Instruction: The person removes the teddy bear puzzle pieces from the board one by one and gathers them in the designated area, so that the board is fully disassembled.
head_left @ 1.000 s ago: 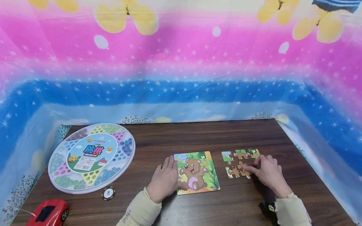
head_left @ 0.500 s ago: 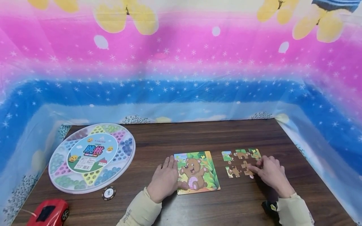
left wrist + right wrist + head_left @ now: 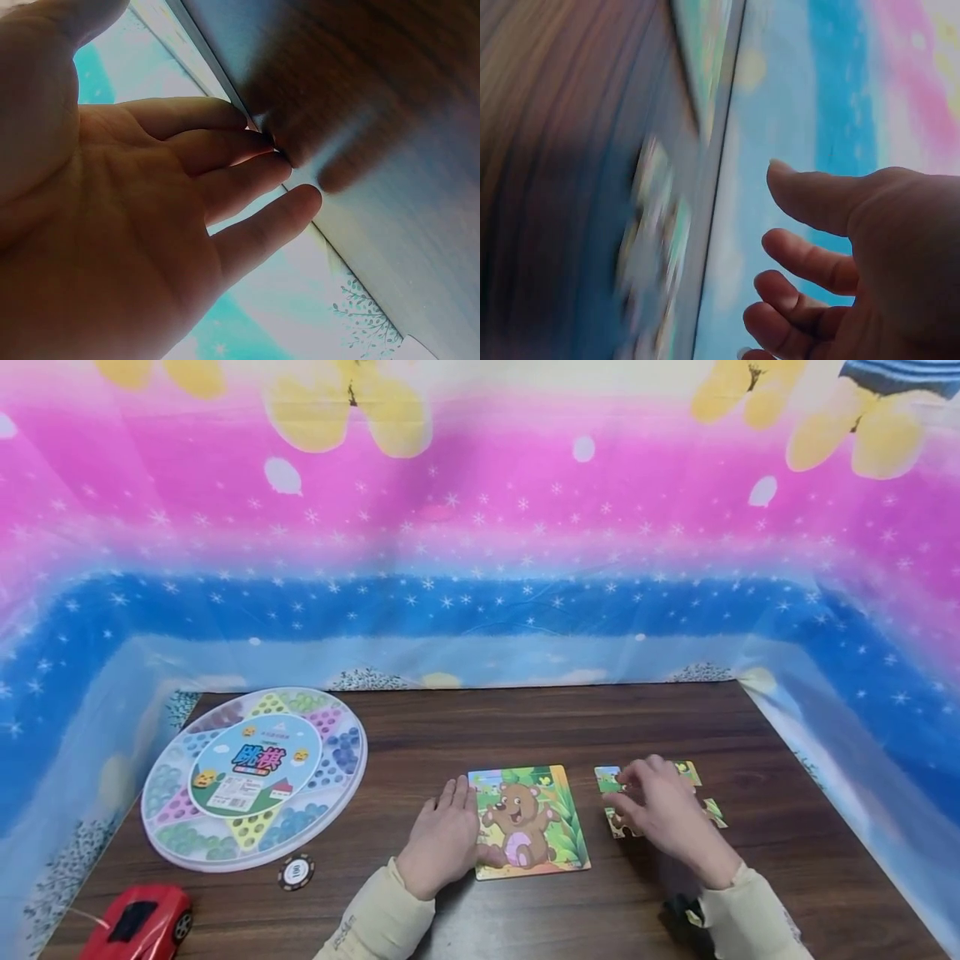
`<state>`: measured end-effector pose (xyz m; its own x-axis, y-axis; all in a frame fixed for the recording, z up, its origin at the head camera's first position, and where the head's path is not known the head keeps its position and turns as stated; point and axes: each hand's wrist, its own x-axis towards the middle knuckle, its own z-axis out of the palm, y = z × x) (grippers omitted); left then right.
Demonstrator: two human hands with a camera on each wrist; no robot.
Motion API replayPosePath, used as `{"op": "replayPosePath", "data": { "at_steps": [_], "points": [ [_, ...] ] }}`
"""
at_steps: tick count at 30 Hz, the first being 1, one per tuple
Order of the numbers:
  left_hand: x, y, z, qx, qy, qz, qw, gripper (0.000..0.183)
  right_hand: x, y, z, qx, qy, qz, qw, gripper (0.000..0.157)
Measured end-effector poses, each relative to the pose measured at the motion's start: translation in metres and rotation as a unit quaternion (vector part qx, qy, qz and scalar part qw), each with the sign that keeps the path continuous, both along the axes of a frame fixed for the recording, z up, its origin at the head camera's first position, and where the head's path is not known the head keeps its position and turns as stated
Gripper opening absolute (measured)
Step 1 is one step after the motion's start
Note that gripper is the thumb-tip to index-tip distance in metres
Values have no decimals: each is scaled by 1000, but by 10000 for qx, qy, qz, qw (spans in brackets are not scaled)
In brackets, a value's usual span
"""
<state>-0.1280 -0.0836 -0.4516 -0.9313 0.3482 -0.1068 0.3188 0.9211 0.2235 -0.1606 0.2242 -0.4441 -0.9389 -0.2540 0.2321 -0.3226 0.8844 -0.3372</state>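
Note:
My left hand [image 3: 442, 835] lies at the left edge of a bear picture board [image 3: 528, 827], its fingers straight and holding nothing. To the board's right, several jigsaw pieces [image 3: 606, 779] with parts of a bear and green plants lie on the table. Over them hovers my right hand [image 3: 667, 814], hiding some from the head view. In the right wrist view its thumb and loosely bent fingers stand apart with nothing between them, and the jigsaw pieces [image 3: 649, 247] are blurred. One green-edged piece [image 3: 715, 812] shows right of that hand.
On the dark wooden table [image 3: 420, 718], a round Chinese checkers set [image 3: 255, 768] with marbles lies at the left. A poker chip [image 3: 296, 871] and a red toy car [image 3: 142, 922] are nearer the front left. A patterned cloth [image 3: 480, 610] surrounds the back and sides.
A bear piece was slid to the right under my right hand. That hand has since moved left over the pieces, uncovering the green-edged piece. My left hand stays beside the board.

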Motion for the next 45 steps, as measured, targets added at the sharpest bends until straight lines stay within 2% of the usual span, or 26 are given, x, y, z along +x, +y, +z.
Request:
{"op": "replayPosePath", "data": {
  "at_steps": [5, 11, 18, 21, 32, 39, 45],
  "points": [
    [1, 0, -2, -11, 264, -33, 9996, 104, 4, -44, 3, 21, -271, 736, 9969, 35],
    [1, 0, 0, -55, 235, -51, 9997, 105, 12, -85, 1, 96, -664, 1526, 9860, 35],
    [2, 0, -1, -71, 391, -95, 9992, 103, 18, -108, -5, -114, -1415, 2143, 9664, 45],
    [2, 0, -2, -126, 415, -91, 9990, 101, 20, -114, -8, -191, -1557, 2328, 9598, 42],
    [2, -1, -3, -246, 508, -150, 9983, 101, 20, -119, -13, -390, -1787, 2572, 9489, 35],
    [1, -3, -1, -56, 480, -146, 9987, 105, 20, -120, -12, -265, -1676, 2490, 9535, 40],
    [1, -5, -2, -73, 325, -214, 9992, 114, 19, -122, -12, -351, -1816, 2343, 9544, 32]
  ]
}}
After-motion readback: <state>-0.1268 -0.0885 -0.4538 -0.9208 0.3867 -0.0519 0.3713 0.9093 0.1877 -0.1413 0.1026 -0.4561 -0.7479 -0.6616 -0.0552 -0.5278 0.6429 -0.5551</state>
